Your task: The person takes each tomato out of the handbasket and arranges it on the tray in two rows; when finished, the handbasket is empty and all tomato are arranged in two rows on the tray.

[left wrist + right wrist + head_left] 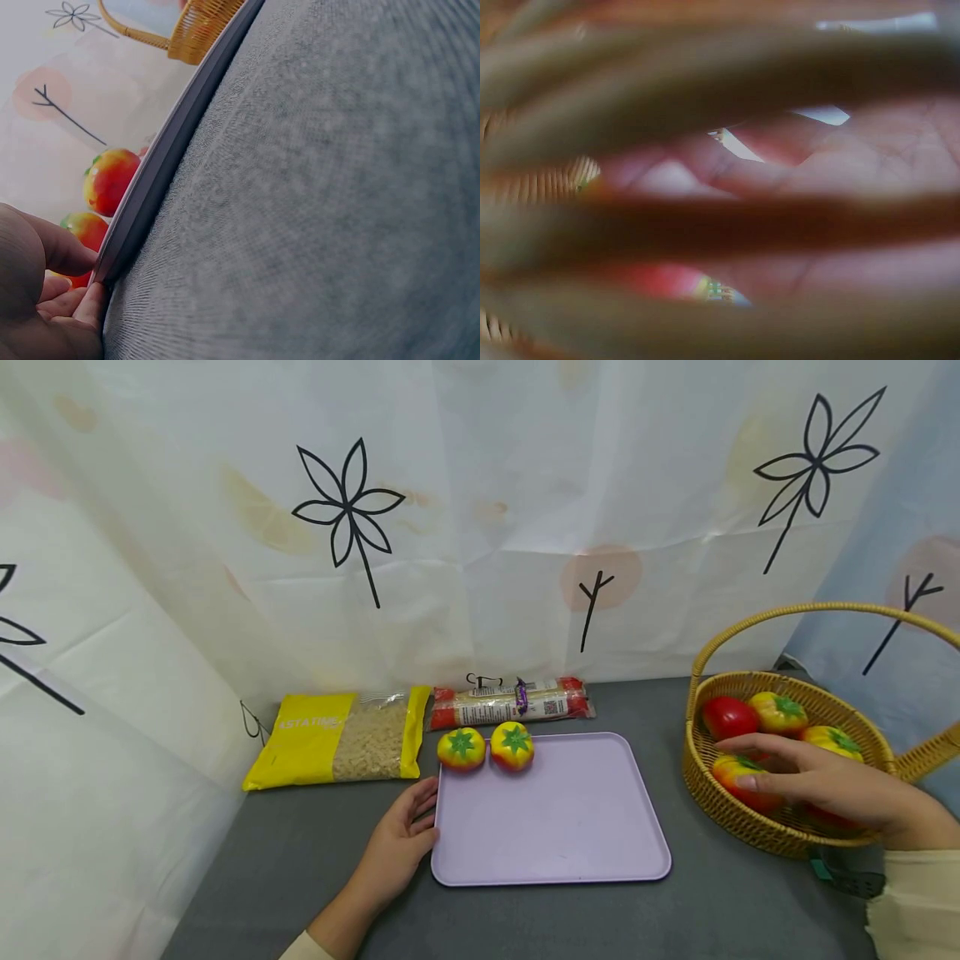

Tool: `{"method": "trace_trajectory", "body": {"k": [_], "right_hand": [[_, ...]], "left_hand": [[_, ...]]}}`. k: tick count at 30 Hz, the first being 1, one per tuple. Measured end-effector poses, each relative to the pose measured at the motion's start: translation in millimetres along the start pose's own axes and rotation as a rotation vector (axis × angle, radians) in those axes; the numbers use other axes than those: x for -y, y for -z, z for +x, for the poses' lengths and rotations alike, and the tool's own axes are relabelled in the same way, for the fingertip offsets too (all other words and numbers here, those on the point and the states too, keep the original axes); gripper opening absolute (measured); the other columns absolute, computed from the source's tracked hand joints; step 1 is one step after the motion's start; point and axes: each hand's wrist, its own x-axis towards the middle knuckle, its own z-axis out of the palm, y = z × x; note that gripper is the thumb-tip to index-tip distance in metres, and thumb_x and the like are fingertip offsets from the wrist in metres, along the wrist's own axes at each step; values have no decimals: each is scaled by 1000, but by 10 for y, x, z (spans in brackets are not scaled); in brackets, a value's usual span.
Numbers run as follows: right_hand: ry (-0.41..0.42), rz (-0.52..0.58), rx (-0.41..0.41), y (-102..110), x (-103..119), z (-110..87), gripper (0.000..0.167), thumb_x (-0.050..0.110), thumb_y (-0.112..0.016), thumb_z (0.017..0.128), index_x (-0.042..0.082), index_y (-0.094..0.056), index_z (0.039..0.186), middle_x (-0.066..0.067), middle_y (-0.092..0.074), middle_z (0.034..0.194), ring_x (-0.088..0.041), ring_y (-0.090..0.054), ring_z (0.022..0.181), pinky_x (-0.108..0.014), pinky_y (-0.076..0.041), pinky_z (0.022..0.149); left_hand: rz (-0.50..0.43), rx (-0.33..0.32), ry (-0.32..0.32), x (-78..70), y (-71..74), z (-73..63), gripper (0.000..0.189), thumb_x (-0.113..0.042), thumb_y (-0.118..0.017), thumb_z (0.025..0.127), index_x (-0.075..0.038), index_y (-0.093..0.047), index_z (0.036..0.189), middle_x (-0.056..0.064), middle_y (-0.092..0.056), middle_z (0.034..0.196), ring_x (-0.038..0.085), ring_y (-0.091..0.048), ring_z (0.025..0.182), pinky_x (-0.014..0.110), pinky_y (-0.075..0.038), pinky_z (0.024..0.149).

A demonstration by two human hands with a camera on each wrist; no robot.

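Observation:
My left hand is at the left edge of a lilac tray, its thumb and fingertips holding the rim. Two yellow-red toy tomatoes with green tops, a left one and a right one, sit in the tray's far left corner. My right hand reaches into a wicker basket, spread over a yellow-red tomato with the thumb against it. No firm grip shows; the right wrist view is blurred by strands close to the lens. A red fruit lies beyond those fingers.
More yellow-red tomatoes fill the basket, whose tall handle arches above. Behind the tray lie a yellow bag of pale grains and a red-ended packet. A patterned cloth hangs along the back of the grey table.

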Motion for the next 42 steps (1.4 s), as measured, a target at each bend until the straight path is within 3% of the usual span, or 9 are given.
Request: {"method": "trace_trajectory", "body": {"k": [4, 11, 19, 23, 32, 38, 42], "right_hand": [[2, -40, -56, 6, 16, -13, 64, 33, -60, 112, 1, -40, 164, -39, -36, 158, -57, -37, 132, -67, -50, 92], [119, 17, -127, -1, 5, 26, 58, 20, -60, 113, 3, -38, 164, -37, -32, 160, -59, -42, 135, -28, -55, 84], [88, -4, -208, -46, 156, 83, 66, 27, -68, 109, 0, -39, 162, -31, -39, 154, -54, -48, 131, -22, -54, 82], [86, -19, -254, -76, 217, 94, 70, 30, -72, 107, 4, -40, 163, -27, -42, 154, -51, -49, 131, -17, -51, 83], [255, 96, -304, -264, 367, 143, 63, 13, -75, 105, 7, -46, 161, -16, -49, 150, -15, -63, 113, -23, -58, 85], [302, 175, -290, -429, 502, 231, 67, 10, -79, 101, 7, -45, 159, -17, -49, 152, -16, -62, 119, -23, -60, 89], [321, 174, -279, -528, 583, 290, 70, 11, -81, 99, 4, -45, 159, -19, -48, 154, -28, -55, 127, -24, -60, 90]], "left_hand": [[0, -1, 0, 0, 2, -1, 69, 16, -59, 98, 3, -40, 163, 23, -43, 166, 39, -42, 152, 49, -42, 119], [-1, 1, 2, -1, 5, 1, 68, 17, -58, 98, 3, -40, 163, 23, -42, 166, 39, -42, 152, 48, -42, 118], [1, -1, 2, 15, 12, 8, 68, 16, -59, 99, 3, -40, 163, 22, -43, 166, 39, -42, 152, 46, -43, 118], [-3, 0, -7, 28, 12, 17, 68, 16, -60, 98, 3, -41, 163, 23, -43, 165, 39, -42, 151, 46, -43, 118], [-4, 4, -11, 21, 5, 16, 69, 15, -60, 98, 4, -40, 163, 23, -42, 166, 39, -42, 151, 46, -44, 117], [1, -1, -8, 15, 10, 11, 69, 16, -60, 98, 4, -40, 163, 23, -43, 166, 39, -42, 151, 47, -43, 117], [-3, -4, -12, 18, 6, 14, 69, 17, -60, 97, 4, -41, 163, 23, -43, 165, 39, -43, 151, 47, -44, 117]]}}
